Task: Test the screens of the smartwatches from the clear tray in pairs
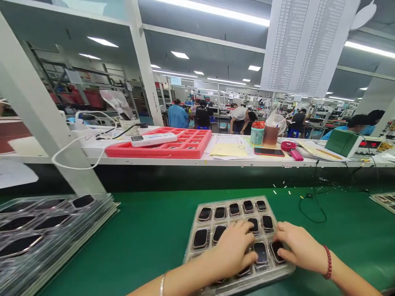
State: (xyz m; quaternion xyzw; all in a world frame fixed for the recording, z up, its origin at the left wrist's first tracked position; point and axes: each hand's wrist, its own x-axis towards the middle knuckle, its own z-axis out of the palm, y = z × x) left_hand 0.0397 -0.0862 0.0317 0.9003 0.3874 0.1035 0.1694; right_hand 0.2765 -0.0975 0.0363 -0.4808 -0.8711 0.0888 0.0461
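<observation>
A clear plastic tray (193, 246) sits on the green bench, its pockets holding several smartwatch cases with dark screens. My left hand (233, 246) lies over the middle of this tray, thumb and fingers apart, touching the watches beneath; it hides some pockets. Just right of its thumb is a smartwatch (261, 252) in its pocket. At the tray's right edge my right hand (298, 246) has its thumb and fingers around another smartwatch (277, 251), which still rests in its pocket. That hand partly covers this watch and the tray's corner.
A stack of similar clear trays (61, 230) with watches stands at left. On the shelf ahead are a red foam tray (197, 150), papers (230, 148), a phone (269, 152), a pink handheld fan (291, 150) and a power supply (365, 146). A thin black cable (314, 220) lies on the bench.
</observation>
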